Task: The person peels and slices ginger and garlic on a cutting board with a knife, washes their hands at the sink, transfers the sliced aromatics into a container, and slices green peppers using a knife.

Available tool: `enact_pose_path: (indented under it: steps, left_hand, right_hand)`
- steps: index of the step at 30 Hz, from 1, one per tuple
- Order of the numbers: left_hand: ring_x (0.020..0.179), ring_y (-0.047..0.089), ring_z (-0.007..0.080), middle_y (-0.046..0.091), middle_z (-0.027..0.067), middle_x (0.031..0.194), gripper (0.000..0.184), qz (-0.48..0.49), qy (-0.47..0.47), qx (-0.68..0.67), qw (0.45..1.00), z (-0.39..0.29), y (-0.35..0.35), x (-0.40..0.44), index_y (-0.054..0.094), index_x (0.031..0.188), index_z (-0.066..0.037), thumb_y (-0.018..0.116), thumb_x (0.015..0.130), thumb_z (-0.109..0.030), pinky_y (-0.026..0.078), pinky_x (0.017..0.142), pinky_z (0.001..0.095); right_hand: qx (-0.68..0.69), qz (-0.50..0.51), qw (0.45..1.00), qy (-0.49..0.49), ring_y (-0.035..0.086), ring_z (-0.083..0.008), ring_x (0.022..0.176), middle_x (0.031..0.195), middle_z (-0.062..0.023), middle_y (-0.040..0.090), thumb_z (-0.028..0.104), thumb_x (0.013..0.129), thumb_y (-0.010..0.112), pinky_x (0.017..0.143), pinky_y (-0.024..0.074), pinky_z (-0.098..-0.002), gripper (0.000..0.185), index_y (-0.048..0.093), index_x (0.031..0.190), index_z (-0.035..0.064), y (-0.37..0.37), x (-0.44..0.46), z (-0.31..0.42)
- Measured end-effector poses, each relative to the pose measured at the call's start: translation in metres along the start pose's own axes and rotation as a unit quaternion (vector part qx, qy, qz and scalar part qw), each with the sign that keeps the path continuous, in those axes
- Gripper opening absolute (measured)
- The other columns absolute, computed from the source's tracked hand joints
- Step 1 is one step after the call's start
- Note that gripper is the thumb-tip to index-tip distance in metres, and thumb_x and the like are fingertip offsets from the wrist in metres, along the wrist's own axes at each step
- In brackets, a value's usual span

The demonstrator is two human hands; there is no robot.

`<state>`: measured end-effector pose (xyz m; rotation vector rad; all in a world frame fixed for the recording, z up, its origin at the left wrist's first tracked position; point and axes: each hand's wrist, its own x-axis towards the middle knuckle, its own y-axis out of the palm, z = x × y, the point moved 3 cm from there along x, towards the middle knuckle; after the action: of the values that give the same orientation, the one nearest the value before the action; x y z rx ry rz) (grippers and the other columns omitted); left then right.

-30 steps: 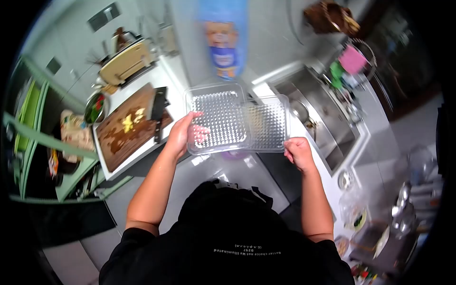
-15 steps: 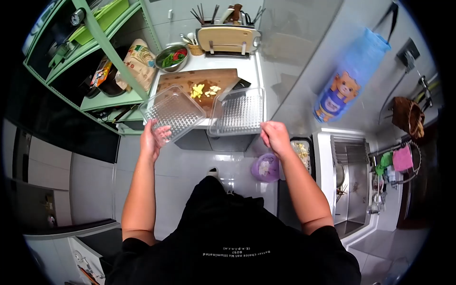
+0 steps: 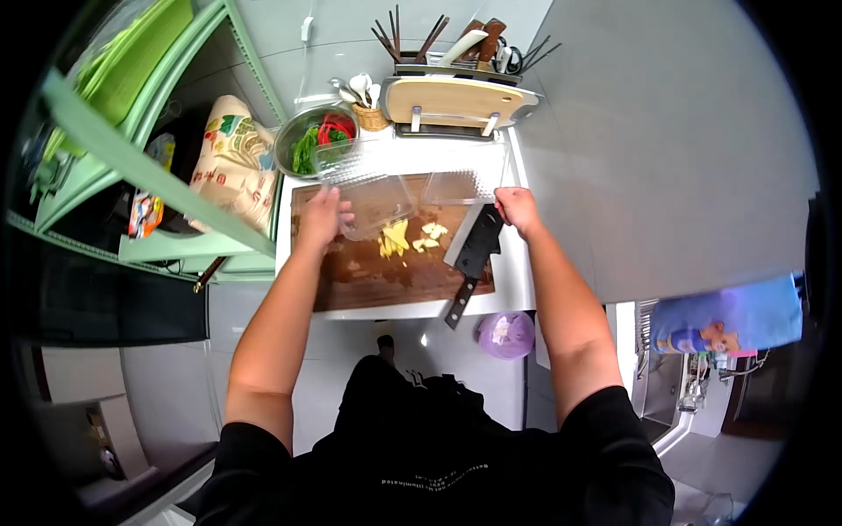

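Observation:
My left hand [image 3: 323, 219] grips the near left edge of a clear plastic tray [image 3: 379, 200], which is tilted above the far part of a wooden cutting board [image 3: 377, 285]. My right hand [image 3: 517, 211] is closed on the right corner of a second clear plastic tray [image 3: 465, 182], held beside the first. Under the trays, yellow sliced pieces [image 3: 396, 236] and paler chopped pieces [image 3: 430, 235] lie on the board. A black-sided cleaver [image 3: 474, 250] rests on the board's right side, its handle reaching past the near edge.
A metal bowl [image 3: 284, 156] of green and red vegetables stands at the back left, beside a small spoon basket [image 3: 372, 117]. Behind is a rack with a light cutting board [image 3: 452, 100] and knives. Green shelving [image 3: 167, 184] borders the left. A purple bin [image 3: 507, 336] stands below.
Both hands have moved forward with their trays, from the counter's near edge to over the board's far part. My view has shifted closer to the counter, and the cleaver now shows fully.

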<state>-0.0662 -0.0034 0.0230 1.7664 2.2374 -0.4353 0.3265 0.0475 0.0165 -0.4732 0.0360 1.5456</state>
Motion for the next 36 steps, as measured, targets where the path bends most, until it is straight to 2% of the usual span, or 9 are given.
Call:
enact_pose_path:
  steps: [3,9,12,15,16,20,25,30,36]
  left_hand:
    - [0.066,0.065,0.0166,0.069,0.0115,0.094,0.039,0.026,0.03,0.02,0.999,0.014,0.023,0.06,0.056,0.126,-0.001,0.049,0.102,-0.03,0.051,0.058,0.0312]
    - [0.064,0.065,0.0176,0.067,0.0115,0.085,0.038,0.021,0.046,0.063,0.997,0.03,0.059,0.12,0.064,0.109,0.005,0.053,0.099,-0.03,0.051,0.056,0.0305]
    - [0.066,0.066,0.0179,0.067,0.0111,0.081,0.042,-0.013,0.027,0.091,0.995,0.033,0.074,0.131,0.067,0.096,0.007,0.054,0.099,-0.033,0.05,0.057,0.0322]
    - [0.094,0.067,0.0366,0.069,0.0211,0.1,0.054,-0.018,0.098,0.257,0.961,0.064,0.071,0.161,0.062,0.117,0.008,0.052,0.097,-0.041,0.051,0.087,0.042]
    - [0.118,0.055,0.0408,0.062,0.0265,0.122,0.062,-0.041,0.065,0.238,0.968,0.063,0.072,0.153,0.057,0.126,0.008,0.049,0.097,-0.046,0.041,0.103,0.0419]
    - [0.131,0.043,0.037,0.045,0.024,0.142,0.058,-0.094,0.196,0.252,0.943,0.037,0.061,0.063,0.048,0.136,0.006,0.052,0.098,-0.038,0.037,0.107,0.0407]
    - [0.127,0.047,0.0379,0.049,0.0223,0.136,0.051,-0.011,0.247,0.28,0.928,0.08,0.055,-0.006,0.047,0.136,0.001,0.057,0.096,-0.029,0.037,0.107,0.0409]
    - [0.127,0.047,0.0393,0.049,0.0233,0.136,0.053,-0.009,0.282,0.281,0.917,0.089,0.065,-0.028,0.045,0.139,-0.001,0.059,0.095,-0.026,0.038,0.106,0.0421]
    - [0.133,0.041,0.0406,0.045,0.0245,0.141,0.062,-0.014,0.311,0.329,0.891,0.103,0.088,-0.017,0.042,0.141,-0.001,0.063,0.092,-0.033,0.034,0.11,0.0446]
  right_hand:
    - [-0.183,-0.092,0.979,0.017,0.051,-0.0153,0.04,0.054,-0.0074,0.057,0.022,0.088,0.061,0.04,0.0413,-0.0303,0.027,0.066,0.072,0.0008,-0.015,0.045,-0.045]
    - [0.068,-0.245,0.963,0.09,0.062,-0.0161,0.055,0.076,-0.0122,0.068,0.024,0.094,0.064,0.051,0.0503,-0.0293,0.032,0.064,0.111,-0.0033,-0.024,0.043,-0.053]
    - [-0.093,-0.282,0.954,0.03,0.065,-0.0201,0.061,0.079,-0.0138,0.069,0.027,0.092,0.066,0.056,0.0522,-0.034,0.042,0.059,0.121,-0.001,-0.017,0.006,-0.065]
    - [-0.236,-0.256,0.936,0.049,0.068,-0.0286,0.068,0.073,-0.0153,0.067,0.036,0.085,0.072,0.065,0.0529,-0.0404,0.047,0.059,0.116,0.0018,0.008,-0.059,-0.085]
    - [-0.231,-0.224,0.943,0.082,0.068,-0.029,0.07,0.073,-0.0149,0.067,0.037,0.084,0.073,0.067,0.053,-0.0404,0.05,0.057,0.115,0.0022,0.026,-0.085,-0.07]
    - [-0.277,-0.138,0.944,0.111,0.066,-0.0352,0.092,0.099,-0.0205,0.066,0.038,0.075,0.08,0.078,0.0526,-0.0436,0.077,0.042,0.133,0.0041,0.074,-0.14,-0.069]
    - [-0.253,-0.116,0.958,0.071,0.058,-0.045,0.106,0.116,-0.0303,0.058,0.022,0.072,0.078,0.093,0.0485,-0.0456,0.09,0.027,0.143,0.0004,0.078,-0.144,-0.084]
    - [0.143,-0.077,0.973,0.165,0.063,-0.0133,0.066,0.089,-0.0074,0.061,0.001,0.084,0.058,0.051,0.0545,-0.0273,0.035,0.047,0.117,0.0005,0.052,-0.152,-0.111]
    - [0.127,-0.089,0.98,0.124,0.045,-0.0121,0.038,0.059,-0.0017,0.05,0.023,0.101,0.053,0.035,0.0386,-0.0288,0.017,0.051,0.104,0.0067,0.036,-0.162,-0.125]
